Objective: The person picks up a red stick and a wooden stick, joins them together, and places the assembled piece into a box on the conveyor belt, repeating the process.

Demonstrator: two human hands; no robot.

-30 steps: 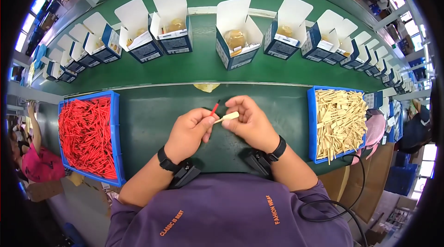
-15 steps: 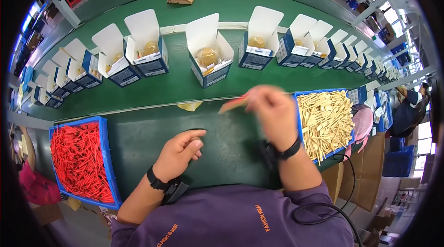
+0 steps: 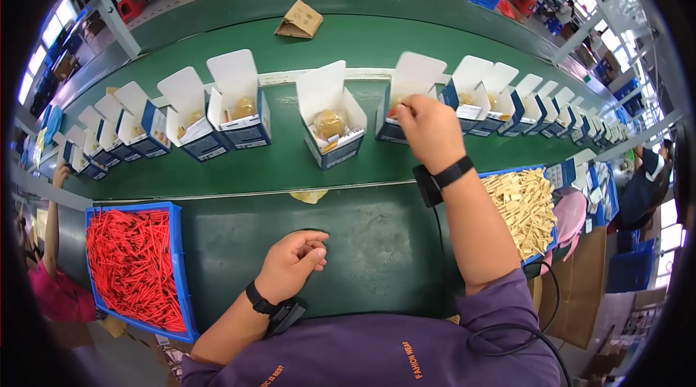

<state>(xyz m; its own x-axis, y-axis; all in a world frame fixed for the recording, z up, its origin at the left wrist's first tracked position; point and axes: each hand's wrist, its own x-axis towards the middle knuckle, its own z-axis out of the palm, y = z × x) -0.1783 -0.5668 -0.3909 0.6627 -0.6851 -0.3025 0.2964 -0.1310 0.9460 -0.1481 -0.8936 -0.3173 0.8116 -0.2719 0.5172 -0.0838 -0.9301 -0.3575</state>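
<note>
My right hand [image 3: 431,130] reaches over an open blue-and-white carton [image 3: 390,126], its fingers closed in a pinch. A small red bit of a stick [image 3: 392,113] shows at the fingertips; the rest is hidden by the hand and carton. My left hand [image 3: 292,265] is held low over the dark green worktop, index finger stretched out and the others curled in, with nothing visible in it. To its left, a blue tray [image 3: 176,242] holds many red sticks [image 3: 134,264]. Pale wooden pieces [image 3: 518,206] fill another tray beside my right forearm.
A row of open cartons, among them one [image 3: 332,137] with a round tan item in a clear bag [image 3: 330,124], curves along the green conveyor [image 3: 290,169]. A folded brown cardboard piece [image 3: 299,21] lies behind. A yellowish scrap [image 3: 309,196] sits at the conveyor's near edge. Another person's arm [image 3: 52,224] reaches in at far left.
My right hand has moved forward from above the worktop to the carton, carrying a red stick with a pale piece. My left hand keeps nearly the same pose. The whole view has shifted slightly.
</note>
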